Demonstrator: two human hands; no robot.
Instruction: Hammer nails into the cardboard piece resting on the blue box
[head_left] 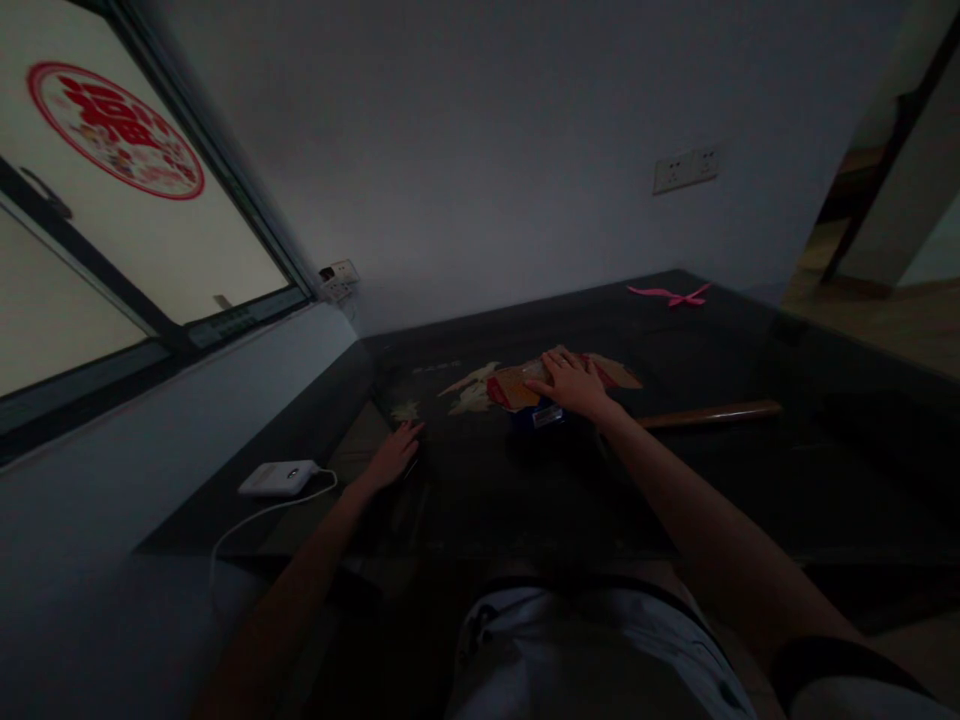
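Note:
My right hand (576, 385) lies on a small, partly flattened cardboard box (517, 388) with brown, red and dark blue faces. Its fingers are spread over the top, and part of the box is hidden beneath them. To the left, my left hand (396, 452) rests on the dark table (465, 480) with fingers stretched out and nothing visible in them. A pale flower-like pattern (474, 390) shows on the table between the two hands. Just right of my right wrist lies a brown rod-shaped object (712, 413), whose kind I cannot make out in the dim light.
A white power bank-like device (279, 478) with a white cable (270, 512) lies at the table's left. A pink ribbon (679, 297) is near the back right corner. A dark, unclear object (874, 430) is at the right. Wall and window border the table.

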